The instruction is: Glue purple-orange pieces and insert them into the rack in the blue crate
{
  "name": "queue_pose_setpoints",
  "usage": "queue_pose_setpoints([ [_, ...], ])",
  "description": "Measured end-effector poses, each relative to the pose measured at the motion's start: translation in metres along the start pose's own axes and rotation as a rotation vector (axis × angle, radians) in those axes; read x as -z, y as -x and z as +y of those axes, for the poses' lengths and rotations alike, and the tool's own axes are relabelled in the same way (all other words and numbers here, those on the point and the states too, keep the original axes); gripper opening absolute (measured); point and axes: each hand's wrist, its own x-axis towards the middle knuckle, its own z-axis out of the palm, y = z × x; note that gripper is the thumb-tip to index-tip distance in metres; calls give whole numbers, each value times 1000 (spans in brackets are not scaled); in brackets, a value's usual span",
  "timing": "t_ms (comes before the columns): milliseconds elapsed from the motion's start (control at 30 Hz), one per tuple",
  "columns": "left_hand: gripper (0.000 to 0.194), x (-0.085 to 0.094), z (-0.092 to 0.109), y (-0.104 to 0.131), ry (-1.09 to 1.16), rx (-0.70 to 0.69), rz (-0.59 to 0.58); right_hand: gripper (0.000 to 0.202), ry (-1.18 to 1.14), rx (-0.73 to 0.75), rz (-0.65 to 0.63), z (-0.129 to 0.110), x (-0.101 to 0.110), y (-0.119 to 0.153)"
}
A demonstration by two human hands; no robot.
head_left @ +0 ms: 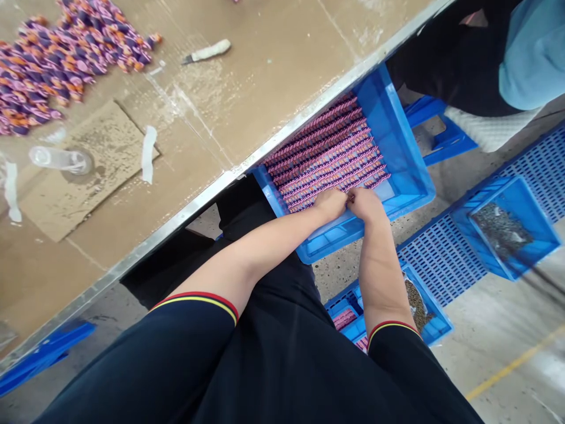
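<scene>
A blue plastic crate [410, 153] holds rows of pink, purple and orange twisted cords [326, 159], laid side by side. Over its near side, my left hand [331, 204] is closed, with its knuckles up. My right hand [366, 204] meets it fingertip to fingertip, also closed in a pinch. A short bit of twisted cord shows between the two hands; the fingers hide the rest.
On the workbench [273, 76] lie a heap of coloured twisted pieces [70, 65], a tape-wrapped blade [207, 52], cardboard [101, 159] and a clear bottle [59, 158]. Blue bins [507, 227] stand on slatted floor panels [454, 259]. A co-worker's light-blue sleeve [532, 56] is at upper right.
</scene>
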Motion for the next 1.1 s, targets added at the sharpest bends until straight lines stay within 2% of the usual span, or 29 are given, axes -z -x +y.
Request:
queue_pose_setpoints([
  [300, 46, 0, -1, -2, -18, 15, 3, 26, 4, -13, 7, 1, -2, 0],
  [700, 39, 6, -10, 10, -47, -5, -15, 26, -39, 18, 4, 5, -2, -1],
  [900, 40, 4, -7, 9, -57, -10, -4, 32, -52, 3, -7, 6, -4, -3],
  [1100, 37, 15, -13, 18, -72, -52, -18, 31, -156, -14, 78, 10, 1, 6],
])
